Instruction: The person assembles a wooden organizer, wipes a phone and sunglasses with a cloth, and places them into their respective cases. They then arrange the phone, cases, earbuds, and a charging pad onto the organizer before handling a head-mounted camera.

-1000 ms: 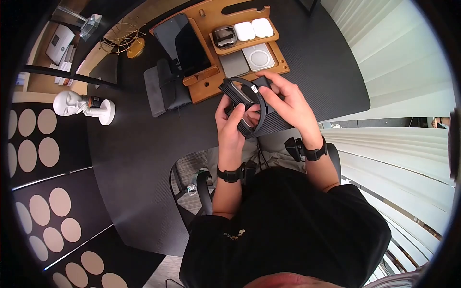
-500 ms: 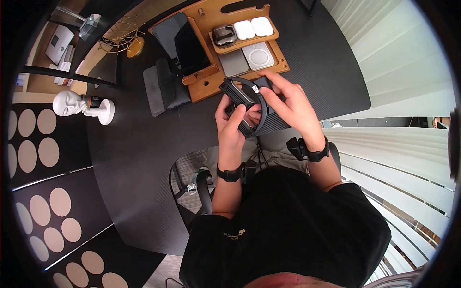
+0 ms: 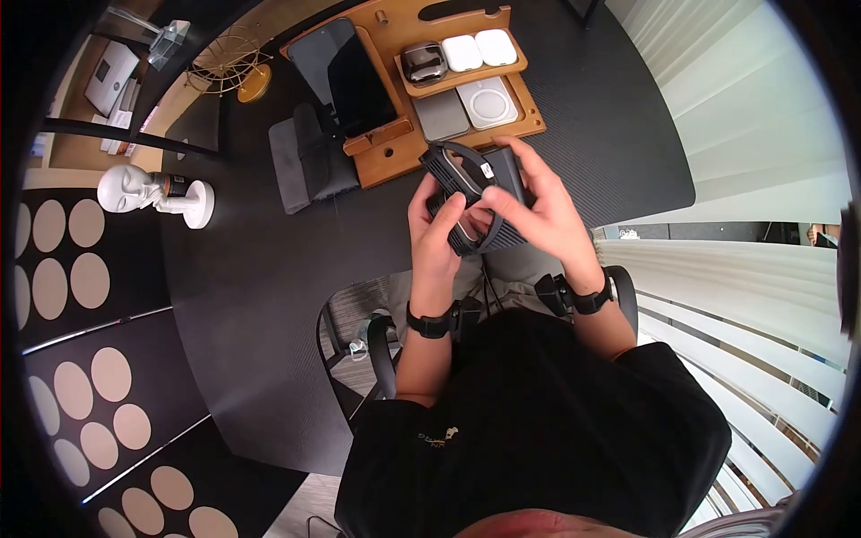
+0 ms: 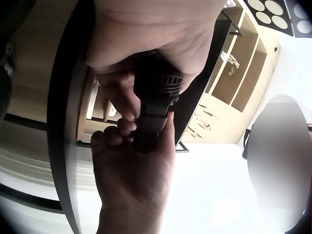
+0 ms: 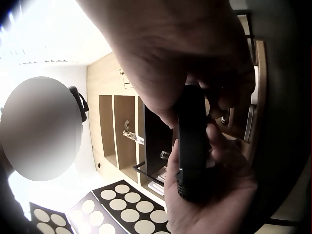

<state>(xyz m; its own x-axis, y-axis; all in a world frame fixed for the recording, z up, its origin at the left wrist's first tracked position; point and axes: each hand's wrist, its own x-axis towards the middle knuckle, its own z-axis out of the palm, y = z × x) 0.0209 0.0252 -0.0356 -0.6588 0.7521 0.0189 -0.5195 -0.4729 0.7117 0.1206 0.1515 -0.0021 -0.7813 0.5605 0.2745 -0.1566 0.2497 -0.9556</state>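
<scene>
A black device with ribbed housings (image 3: 441, 172) and a curved strap bearing a small white tag is held between both hands above the front of the desk. My left hand (image 3: 434, 235) grips its near left side, the thumb on top and the fingers curled behind. On the other side my right hand (image 3: 553, 215) holds it with the thumb over the strap, while the index finger reaches along a flat dark panel. In the left wrist view the black strap (image 4: 152, 122) runs between the two hands. A smooth black side (image 5: 191, 131) of the device shows in the right wrist view.
Behind the hands stands a wooden desk organizer (image 3: 372, 170) with a dark tablet (image 3: 354, 90), white cases (image 3: 462, 54) and a round charging pad (image 3: 491, 103). A dark pouch (image 3: 309, 166) lies left of it. Further left is a white figurine (image 3: 199, 204).
My right thumb has slid down the strap toward the device's middle, and the right index finger has straightened away from it. The left hand keeps its grip; the device has shifted slightly right.
</scene>
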